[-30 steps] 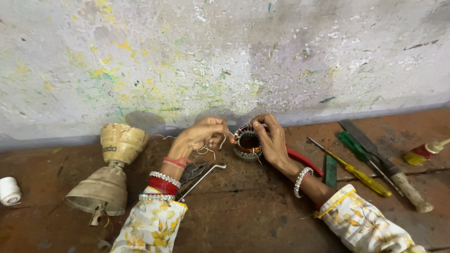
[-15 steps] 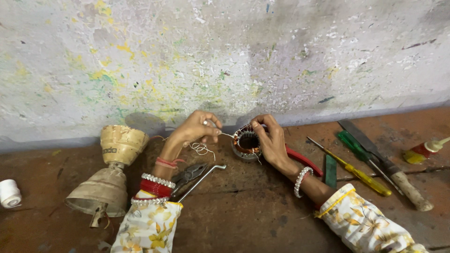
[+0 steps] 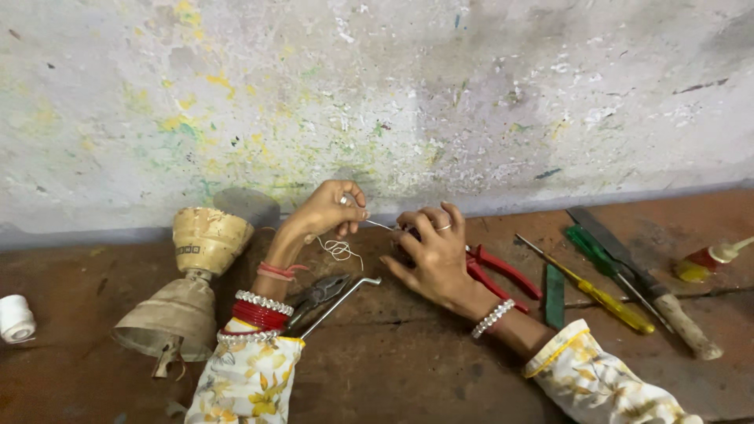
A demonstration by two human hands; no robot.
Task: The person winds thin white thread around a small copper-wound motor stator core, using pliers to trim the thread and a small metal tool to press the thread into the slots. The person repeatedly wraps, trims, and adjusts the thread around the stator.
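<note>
In the head view, a thin metal needle-like tool [image 3: 379, 225] is pinched between the fingers of the left hand [image 3: 330, 210], which is raised just above the bench [image 3: 408, 369] close to the stained wall [image 3: 377, 86]. A loose tangle of white thread [image 3: 339, 250] is seen hanging below that hand. The tool's far end is met by the right hand [image 3: 432, 255], whose fingers are curled down over a small dark round part; the part is almost wholly hidden, so what it is cannot be told. Both hands are thus clenched, one on the tool, the other on the covered part, near the middle of the bench.

Just beside the left wrist, dark pliers [image 3: 318, 294] and a bent metal rod [image 3: 339, 305] are laid on the bench. Red-handled pliers [image 3: 503, 271] are partly covered by the right hand. Farther right, a green strip [image 3: 554, 294], a yellow-handled screwdriver [image 3: 605, 302], a green-handled screwdriver [image 3: 589, 247] and a wooden-handled file [image 3: 667, 310] are lined up. At the left, a dusty bell-shaped housing [image 3: 184, 298] and a white spool [image 3: 14, 318] are seen.
</note>
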